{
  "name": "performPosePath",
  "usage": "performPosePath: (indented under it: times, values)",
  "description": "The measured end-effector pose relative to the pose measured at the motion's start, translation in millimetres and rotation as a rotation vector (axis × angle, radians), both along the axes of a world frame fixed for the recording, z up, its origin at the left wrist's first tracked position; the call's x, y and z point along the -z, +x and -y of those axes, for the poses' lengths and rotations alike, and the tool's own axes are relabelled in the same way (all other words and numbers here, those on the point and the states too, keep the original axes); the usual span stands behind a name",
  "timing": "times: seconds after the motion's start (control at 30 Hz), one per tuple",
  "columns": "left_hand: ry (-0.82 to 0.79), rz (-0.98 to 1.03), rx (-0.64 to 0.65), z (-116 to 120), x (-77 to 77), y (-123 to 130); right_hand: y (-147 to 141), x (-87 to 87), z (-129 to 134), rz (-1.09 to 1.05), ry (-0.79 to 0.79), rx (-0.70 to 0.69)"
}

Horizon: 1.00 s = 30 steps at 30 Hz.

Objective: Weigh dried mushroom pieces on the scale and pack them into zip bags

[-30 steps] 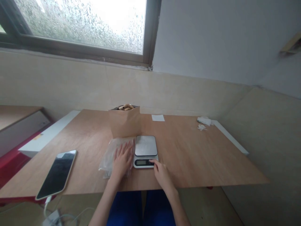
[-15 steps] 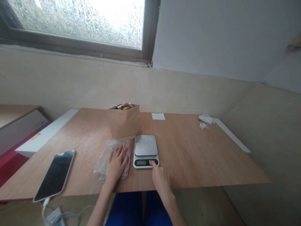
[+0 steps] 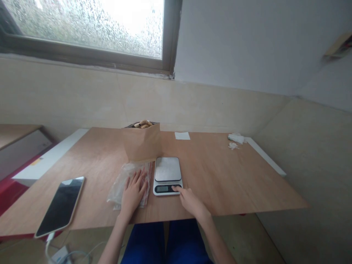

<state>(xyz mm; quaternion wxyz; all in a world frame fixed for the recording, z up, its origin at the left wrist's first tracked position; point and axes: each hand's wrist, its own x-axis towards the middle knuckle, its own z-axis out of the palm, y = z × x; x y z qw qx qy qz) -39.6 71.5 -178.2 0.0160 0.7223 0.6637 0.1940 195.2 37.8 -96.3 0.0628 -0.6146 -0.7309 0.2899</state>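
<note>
A white kitchen scale (image 3: 168,169) with a bare metal plate lies near the table's front edge, its small display facing me. One finger of my right hand (image 3: 190,200) touches the button panel right of the display; the other fingers are curled in. My left hand (image 3: 133,194) lies flat, fingers spread, on clear plastic zip bags (image 3: 117,189) left of the scale. Behind the bags stands an open brown paper bag (image 3: 143,143) with brownish pieces showing at its top.
A phone (image 3: 61,206) with a cable plugged in lies at the table's left front. At the back are a white paper (image 3: 182,136) and, further right, crumpled white scraps (image 3: 235,138). The wooden table (image 3: 220,176) meets the wall behind.
My right hand has swung out to the right at the wrist, its finger shifting slightly left on the scale's panel. My left hand stays on the bags. The view has turned slightly right.
</note>
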Motion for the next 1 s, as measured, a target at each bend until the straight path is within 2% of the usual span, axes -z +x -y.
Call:
performPosePath:
  times: [0.1, 0.2, 0.27, 0.37, 0.47, 0.53, 0.67, 0.8, 0.9, 1.0]
  values:
    - [0.003, -0.001, -0.001, -0.5, -1.3, -0.1, 16.5, 4.4, -8.5, -0.284, 0.061, -0.047]
    - [-0.044, 0.024, -0.01, -1.3, -4.6, 0.9, 33.3, 16.3, -23.3, -0.418, 0.249, 0.09]
    - [-0.084, 0.057, -0.024, -2.1, -7.0, 2.4, 46.9, 31.7, -33.7, -0.367, 0.418, 0.207]
    - [-0.092, 0.113, -0.048, -3.5, -10.6, 6.1, 69.2, 62.8, -43.5, -0.146, 0.607, 0.327]
    - [-0.032, 0.207, -0.036, -4.6, -17.2, 12.1, 85.0, 89.9, -44.3, 0.001, 0.706, 0.338]
    - [0.039, 0.32, -0.028, -5.0, -26.0, 17.9, 88.9, 99.7, -42.8, 0.038, 0.741, 0.329]
    - [0.27, 0.548, -0.043, -6.2, -58.9, 32.4, 87.0, 102.4, -42.2, 0.044, 0.764, 0.356]
    - [0.548, 0.598, 0.006, -15.9, -109.4, 42.4, 87.1, 102.3, -44.3, -0.009, 0.752, 0.388]
    - [0.729, 0.588, -0.001, -36.0, -149.1, 42.3, 90.4, 105.8, -45.8, -0.094, 0.736, 0.404]
    - [0.834, 0.568, -0.05, -67.3, -177.9, 36.8, 92.6, 108.5, -46.9, -0.171, 0.743, 0.424]
